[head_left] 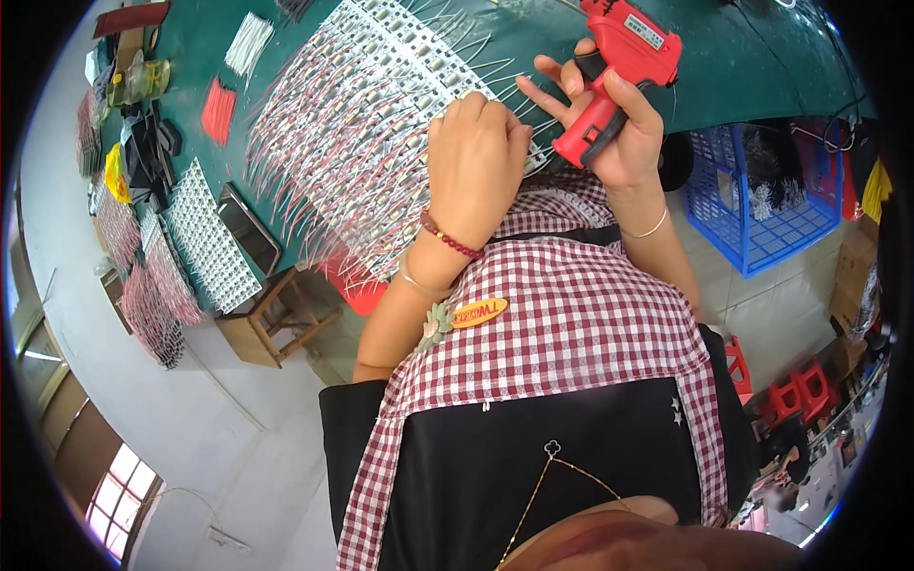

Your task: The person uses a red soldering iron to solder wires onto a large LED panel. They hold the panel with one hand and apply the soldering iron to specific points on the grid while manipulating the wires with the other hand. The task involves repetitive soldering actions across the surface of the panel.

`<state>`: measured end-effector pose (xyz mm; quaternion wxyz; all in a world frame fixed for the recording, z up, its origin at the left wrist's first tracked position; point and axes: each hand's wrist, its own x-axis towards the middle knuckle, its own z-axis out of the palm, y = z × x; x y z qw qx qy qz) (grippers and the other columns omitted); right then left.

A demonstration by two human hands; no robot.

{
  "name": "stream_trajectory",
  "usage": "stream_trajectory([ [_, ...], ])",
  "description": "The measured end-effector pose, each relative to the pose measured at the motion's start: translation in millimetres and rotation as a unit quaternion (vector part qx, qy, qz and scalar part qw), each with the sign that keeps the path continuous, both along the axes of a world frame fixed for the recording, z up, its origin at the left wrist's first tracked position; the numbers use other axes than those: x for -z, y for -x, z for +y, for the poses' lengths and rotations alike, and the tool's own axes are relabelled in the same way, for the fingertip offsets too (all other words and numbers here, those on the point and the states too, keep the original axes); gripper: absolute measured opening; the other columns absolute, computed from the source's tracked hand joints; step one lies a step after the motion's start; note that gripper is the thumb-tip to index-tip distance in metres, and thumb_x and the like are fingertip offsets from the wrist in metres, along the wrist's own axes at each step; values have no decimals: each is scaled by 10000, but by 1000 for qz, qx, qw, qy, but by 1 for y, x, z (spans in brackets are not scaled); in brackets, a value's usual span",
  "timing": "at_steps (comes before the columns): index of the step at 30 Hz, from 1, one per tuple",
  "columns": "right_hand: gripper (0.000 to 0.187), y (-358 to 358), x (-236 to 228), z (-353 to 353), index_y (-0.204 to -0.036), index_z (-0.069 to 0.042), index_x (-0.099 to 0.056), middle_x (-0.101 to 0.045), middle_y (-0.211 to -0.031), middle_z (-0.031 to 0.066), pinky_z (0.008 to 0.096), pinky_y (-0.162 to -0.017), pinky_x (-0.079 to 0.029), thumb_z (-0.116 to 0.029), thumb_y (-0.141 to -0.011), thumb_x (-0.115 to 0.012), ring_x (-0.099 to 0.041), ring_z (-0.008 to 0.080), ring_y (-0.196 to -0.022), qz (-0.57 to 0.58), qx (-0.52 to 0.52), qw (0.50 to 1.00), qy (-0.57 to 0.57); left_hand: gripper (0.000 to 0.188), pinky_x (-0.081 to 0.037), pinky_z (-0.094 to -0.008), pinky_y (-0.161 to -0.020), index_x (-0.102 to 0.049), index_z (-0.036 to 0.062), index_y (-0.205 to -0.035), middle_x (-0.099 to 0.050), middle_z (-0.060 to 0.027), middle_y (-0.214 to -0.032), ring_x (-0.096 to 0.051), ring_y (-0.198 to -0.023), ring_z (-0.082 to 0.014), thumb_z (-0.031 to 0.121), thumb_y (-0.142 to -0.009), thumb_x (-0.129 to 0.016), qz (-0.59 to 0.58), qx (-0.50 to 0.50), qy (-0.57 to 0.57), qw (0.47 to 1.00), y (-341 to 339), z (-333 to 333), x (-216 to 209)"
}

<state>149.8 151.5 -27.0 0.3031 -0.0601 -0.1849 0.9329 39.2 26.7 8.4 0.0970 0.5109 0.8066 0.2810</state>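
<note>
My right hand [624,143] is wrapped round the handle of a red and black pistol-grip tool [633,43], with a couple of fingers sticking out to the left. The tool's front end lies past the top edge of the view. Curled over the near right part of a large sheet of small circuit boards [381,57], my left hand [473,157] is closed. Its fingertips are hidden, so what they pinch cannot be made out. Rows of small cylindrical parts sit on the sheet, and many red and white wires [314,171] fan out from it.
On the green table [762,57] lie a bundle of white wires [248,44] and a bundle of red wires [218,110]. Farther left are another board sheet [209,238], a dark flat device [249,228] and wired boards. A blue crate [752,205] stands at the right, below the table edge.
</note>
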Motion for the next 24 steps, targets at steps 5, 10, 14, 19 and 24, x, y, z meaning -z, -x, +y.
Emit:
stream_trajectory([
  [5, 278, 0, 5, 1, -1165, -26, -521, -599, -869, 135, 544, -1074, -341, -150, -916, -523, -492, 368, -1203, 3, -1, 1000, -8, 151, -361, -377, -659, -556, 75, -762, -507, -47, -751, -509, -717, -238, 105, -740, -703, 97, -73, -18, 992, 2, -33, -3],
  [10, 279, 0, 2, 2, -1169, -33, -522, -597, -872, 133, 558, -1074, -332, -161, -922, -520, -479, 371, -1218, 4, -12, 1000, -8, 133, -319, -365, -676, -545, 99, -748, -514, -18, -762, -508, -735, -214, 86, -738, -677, 146, -111, 78, 980, 0, -58, 3],
  [14, 287, 0, 4, 4, -1172, -33, -520, -599, -879, 132, 574, -1076, -320, -169, -920, -522, -475, 370, -1222, 11, -20, 1000, -11, 132, -329, -357, -704, -573, 95, -834, -522, -38, -816, -512, -770, -238, 102, -753, -677, 136, -126, 66, 980, 0, -52, -14],
  [19, 303, 0, 5, 5, -1173, -32, -512, -605, -885, 131, 597, -1082, -291, -180, -910, -536, -471, 362, -1226, 9, -26, 1000, -1, 264, -362, -385, -733, -573, 85, -945, -506, -78, -868, -510, -825, -270, 131, -733, -725, 47, 27, 11, 998, -14, -31, -18],
  [24, 314, 1, 4, 5, -1174, -37, -503, -608, -886, 133, 606, -1086, -276, -186, -901, -549, -473, 354, -1224, 9, -23, 1000, -3, 249, -370, -385, -698, -555, 79, -889, -490, -81, -853, -509, -829, -271, 138, -723, -731, 11, 35, 9, 999, -17, -20, -1],
])
